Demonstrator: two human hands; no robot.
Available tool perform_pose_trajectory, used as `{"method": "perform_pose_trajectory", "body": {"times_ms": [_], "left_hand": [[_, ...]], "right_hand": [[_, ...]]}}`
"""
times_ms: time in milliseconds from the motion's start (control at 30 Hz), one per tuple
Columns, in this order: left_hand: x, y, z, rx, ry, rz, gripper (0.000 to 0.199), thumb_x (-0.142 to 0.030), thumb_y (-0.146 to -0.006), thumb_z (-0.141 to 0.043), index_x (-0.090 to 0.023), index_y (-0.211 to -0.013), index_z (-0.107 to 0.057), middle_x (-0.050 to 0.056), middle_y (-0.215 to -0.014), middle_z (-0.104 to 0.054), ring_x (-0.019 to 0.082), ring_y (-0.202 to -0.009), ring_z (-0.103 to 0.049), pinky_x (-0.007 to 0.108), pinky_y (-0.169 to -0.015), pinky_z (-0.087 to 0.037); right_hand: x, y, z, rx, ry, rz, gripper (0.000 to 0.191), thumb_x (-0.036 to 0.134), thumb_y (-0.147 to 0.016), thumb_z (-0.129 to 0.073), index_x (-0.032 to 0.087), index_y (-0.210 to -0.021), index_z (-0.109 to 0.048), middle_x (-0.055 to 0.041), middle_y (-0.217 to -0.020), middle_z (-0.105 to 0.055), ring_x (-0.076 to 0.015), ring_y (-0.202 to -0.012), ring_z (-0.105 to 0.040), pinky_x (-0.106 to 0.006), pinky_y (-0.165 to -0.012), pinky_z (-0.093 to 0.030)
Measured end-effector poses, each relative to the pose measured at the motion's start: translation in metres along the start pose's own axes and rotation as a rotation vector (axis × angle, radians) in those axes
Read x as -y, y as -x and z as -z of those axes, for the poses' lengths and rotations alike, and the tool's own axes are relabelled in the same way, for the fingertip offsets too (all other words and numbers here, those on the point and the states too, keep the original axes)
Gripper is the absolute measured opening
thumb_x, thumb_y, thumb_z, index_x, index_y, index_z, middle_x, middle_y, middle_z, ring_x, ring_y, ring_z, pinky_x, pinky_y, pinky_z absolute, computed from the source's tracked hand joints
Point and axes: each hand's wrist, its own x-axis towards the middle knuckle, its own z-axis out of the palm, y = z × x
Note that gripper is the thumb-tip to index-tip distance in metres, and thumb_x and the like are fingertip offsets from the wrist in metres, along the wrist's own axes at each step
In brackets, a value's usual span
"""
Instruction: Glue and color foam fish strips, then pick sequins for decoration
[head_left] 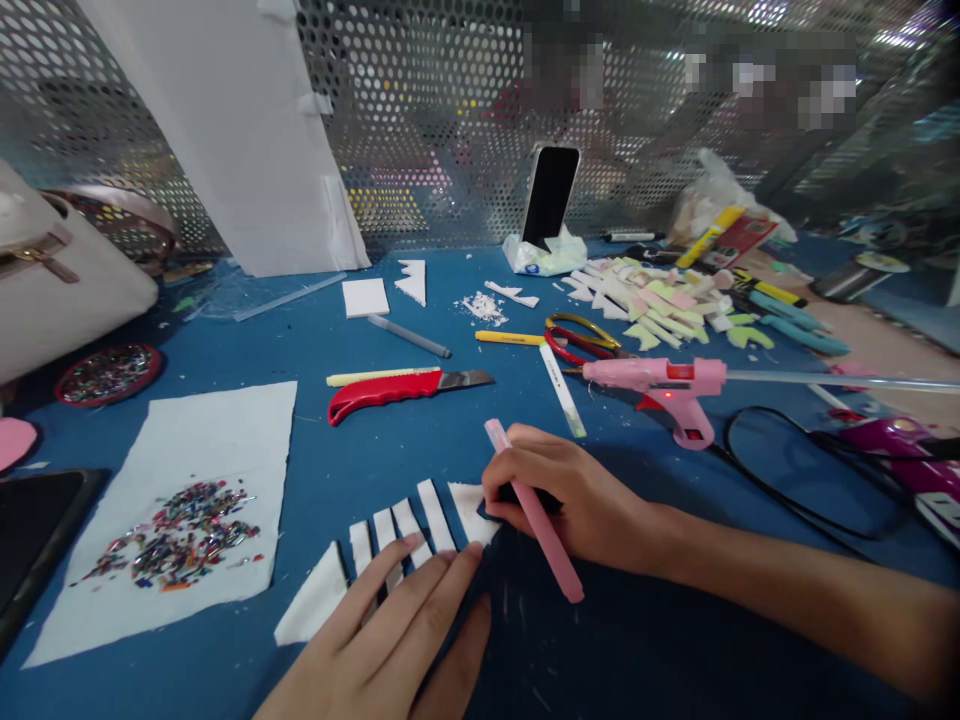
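Note:
My left hand [394, 620] lies flat, fingers extended, with the fingertips over the lower ends of several narrow white strips [435, 515]. A wider white piece [311, 600] with a slanted edge lies left of the strips. My right hand [562, 490] is closed, with a pink marker [544, 540] slanting across its fingers. Its fingertips are at a white triangular piece [466, 510] right of the strips; they hide what is at the contact point. Above the strips lies a red utility knife [390, 392], blade out, beside a pale yellow pen [349, 379].
A pink glue gun [660, 380] with a lit red light and scissors [581, 340] lie to the right. Colored offcuts [667, 300] are piled behind. A phone [551, 195] stands at the back. Beads cover a white sheet [225, 425] at left, near a bag [60, 280].

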Motion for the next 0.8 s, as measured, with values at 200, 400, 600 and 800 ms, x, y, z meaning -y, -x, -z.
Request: {"method": "perform_pose_trajectory", "body": {"times_ms": [200,400,600,800], "left_hand": [[-0.0007,-0.0005,0.0013,0.009,-0.020,0.001,0.024,-0.025,-0.100,-0.054,-0.023,-0.119,-0.068,0.003,-0.134,-0.065,0.018,-0.129,-0.050,0.039,-0.126,-0.008],[-0.0004,0.0000,0.0024,-0.002,-0.012,0.000,0.026,-0.024,-0.100,-0.052,-0.022,-0.121,-0.068,0.004,-0.134,-0.064,0.019,-0.132,-0.047,0.040,-0.126,-0.008],[-0.0016,0.0004,0.0009,0.001,-0.012,0.003,0.026,-0.023,-0.100,-0.052,-0.022,-0.120,-0.068,0.004,-0.135,-0.064,0.018,-0.131,-0.048,0.040,-0.126,-0.008],[-0.0011,-0.0007,0.0008,0.010,-0.004,0.003,0.026,-0.024,-0.100,-0.053,-0.022,-0.121,-0.068,0.003,-0.136,-0.064,0.018,-0.131,-0.048,0.039,-0.126,-0.008]], "right_hand": [[-0.0009,0.0002,-0.0007,0.027,0.029,0.035,0.004,0.017,-0.097,-0.058,0.020,-0.095,-0.057,-0.0011,-0.081,-0.061,-0.0145,-0.078,-0.050,-0.026,-0.071,-0.042],[-0.0011,0.0005,-0.0008,0.031,0.019,0.042,0.007,0.013,-0.096,-0.057,0.020,-0.096,-0.057,-0.0011,-0.081,-0.060,-0.0146,-0.077,-0.049,-0.027,-0.071,-0.041],[-0.0023,0.0018,-0.0011,0.039,0.010,0.032,0.008,0.011,-0.095,-0.058,0.019,-0.097,-0.057,-0.0006,-0.081,-0.059,-0.0140,-0.078,-0.049,-0.026,-0.071,-0.041],[-0.0016,0.0013,-0.0012,0.043,0.003,0.032,0.007,0.012,-0.096,-0.057,0.019,-0.096,-0.056,-0.0010,-0.082,-0.060,-0.0143,-0.078,-0.049,-0.027,-0.071,-0.041]]}}
